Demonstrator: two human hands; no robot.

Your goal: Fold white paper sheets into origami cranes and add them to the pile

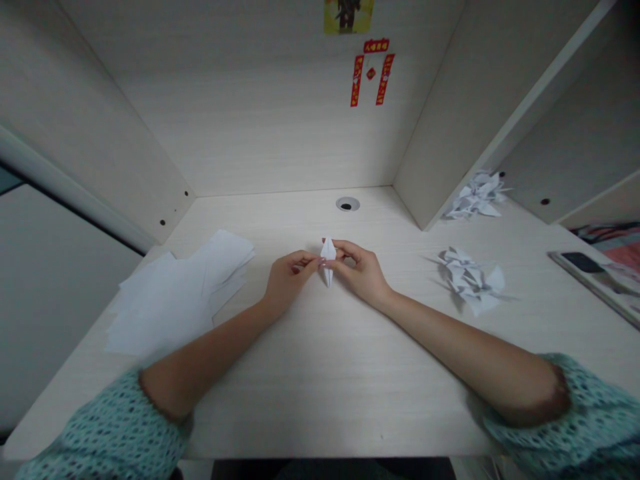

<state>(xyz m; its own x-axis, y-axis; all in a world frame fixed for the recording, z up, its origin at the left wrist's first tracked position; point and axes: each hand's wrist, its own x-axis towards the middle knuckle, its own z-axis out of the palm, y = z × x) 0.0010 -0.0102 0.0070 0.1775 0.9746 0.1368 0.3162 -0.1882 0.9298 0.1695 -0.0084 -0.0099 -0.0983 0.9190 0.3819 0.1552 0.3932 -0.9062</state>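
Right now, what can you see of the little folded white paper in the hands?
The folded white paper is a slim, pointed shape, like a narrow kite, with creased flaps. It looks like plain, thin paper. The left hand and right hand pinch it from both sides with their fingertips, above the pale wooden desk.

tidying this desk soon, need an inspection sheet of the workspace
surface: pale wood-grain desk with a round grommet near the back
things in hand: narrow folded white paper piece
clutter: loose white paper sheets at left; front origami crane and rear origami crane at right
hands: left hand and right hand pinch the piece between their fingertips
cables: nothing seen
surroundings: red paper hanging and yellow poster on the back panel; dark phone at far right
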